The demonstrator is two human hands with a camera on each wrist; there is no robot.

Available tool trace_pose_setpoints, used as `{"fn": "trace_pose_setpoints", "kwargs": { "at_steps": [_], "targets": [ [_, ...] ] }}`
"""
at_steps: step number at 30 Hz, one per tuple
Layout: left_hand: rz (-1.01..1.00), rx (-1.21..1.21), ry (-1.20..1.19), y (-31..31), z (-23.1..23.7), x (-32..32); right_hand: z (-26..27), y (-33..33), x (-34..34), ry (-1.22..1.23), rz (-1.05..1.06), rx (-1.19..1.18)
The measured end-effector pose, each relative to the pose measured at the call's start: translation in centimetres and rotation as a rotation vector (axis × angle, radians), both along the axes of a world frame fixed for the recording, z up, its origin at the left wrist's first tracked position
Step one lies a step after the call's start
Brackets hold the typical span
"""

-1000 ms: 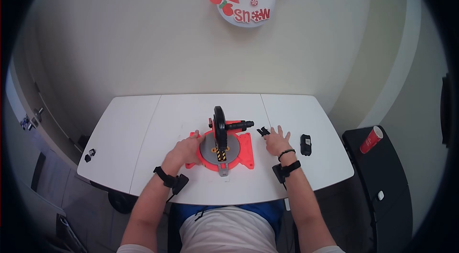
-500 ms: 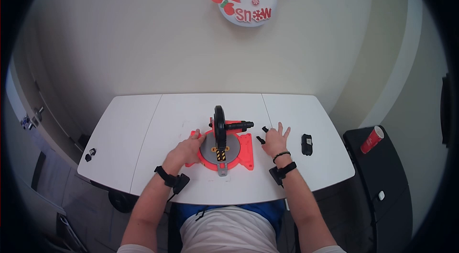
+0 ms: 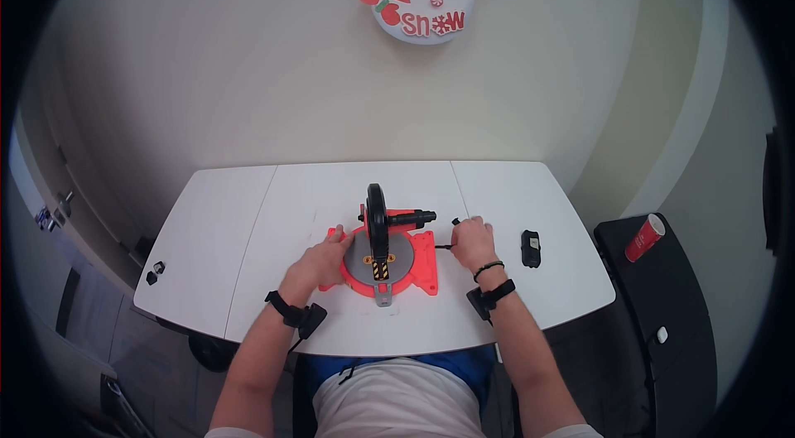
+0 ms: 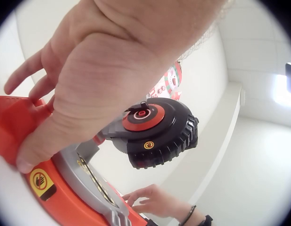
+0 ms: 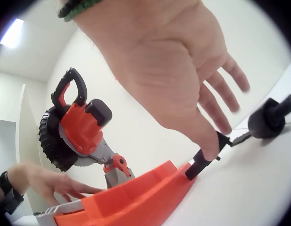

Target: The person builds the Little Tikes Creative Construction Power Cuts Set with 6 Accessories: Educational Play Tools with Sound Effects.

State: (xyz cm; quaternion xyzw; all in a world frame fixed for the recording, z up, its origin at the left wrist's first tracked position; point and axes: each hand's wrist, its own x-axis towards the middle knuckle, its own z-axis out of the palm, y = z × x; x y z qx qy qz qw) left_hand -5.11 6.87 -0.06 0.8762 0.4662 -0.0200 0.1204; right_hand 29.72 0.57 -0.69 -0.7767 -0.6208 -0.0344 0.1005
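A toy miter saw with an orange base (image 3: 425, 262) and a black wheel-like blade guard (image 3: 377, 223) stands mid-table. My left hand (image 3: 321, 260) grips the base's left side; in the left wrist view the thumb (image 4: 39, 146) lies along its outer edge. My right hand (image 3: 474, 244) pinches a slim black piece (image 3: 444, 247), whose tip meets or nearly meets the base's right edge. The right wrist view shows the thumb on this black piece (image 5: 199, 165). Beyond it, a black knob-like part (image 5: 268, 120) rests on the table.
A black device (image 3: 531, 248) lies on the table's right side, and small dark items (image 3: 155, 272) lie at its far left. A red cup (image 3: 645, 238) is on a dark side cabinet (image 3: 681, 297). A snowman decoration (image 3: 426, 3) hangs on the wall.
The right hand's spread fingers have drawn in, and the slim black piece has moved left and straightened toward the base. The left hand stays on the base.
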Motion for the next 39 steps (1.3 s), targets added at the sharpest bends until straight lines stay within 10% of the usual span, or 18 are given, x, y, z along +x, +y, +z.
{"fn": "trace_pose_setpoints", "kwargs": {
  "at_steps": [16,39],
  "targets": [
    [-0.017,0.008,-0.023,0.3,-0.6,-0.2,2.4,-1.0,-3.2,0.694,0.345,0.113],
    [-0.018,0.061,-0.012,-0.3,-0.2,0.1,0.9,-1.1,-3.3,0.401,0.371,0.109]
  ]
}}
